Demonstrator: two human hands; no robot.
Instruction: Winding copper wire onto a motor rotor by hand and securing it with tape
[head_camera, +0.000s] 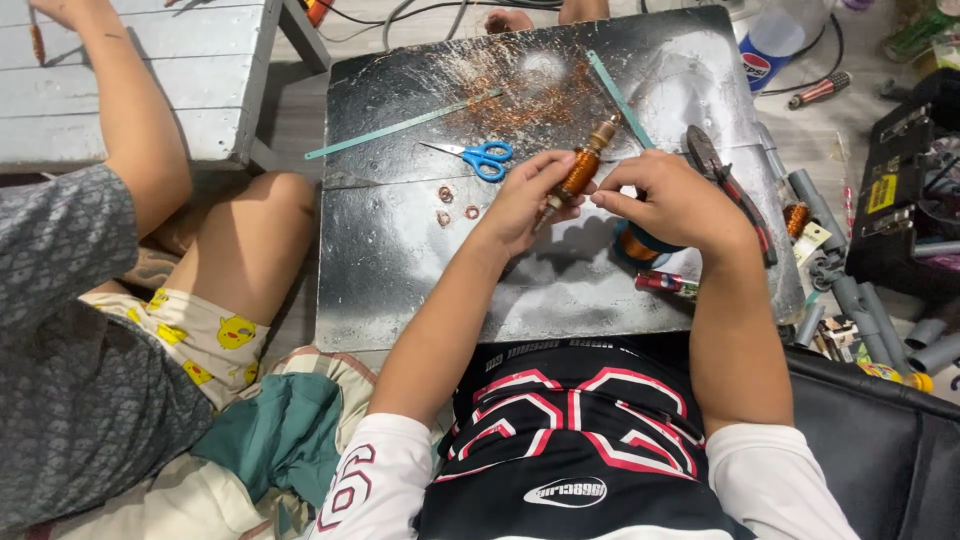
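The left hand (525, 200) is clenched around a copper-wound coil on a rod (580, 170), tilting it up over the dark metal desk (400, 270) so the winding faces the person — the coil lies in the palm and pokes out past the fingers. The right hand (670, 200) pinches at the coil's side, fingers closed, probably guiding a fine wire that is too thin to see. Blue-handled scissors (485, 157), 3 small copper rings (455, 205) and pliers (725, 185) lie close around the hands — seemingly kept within easy reach.
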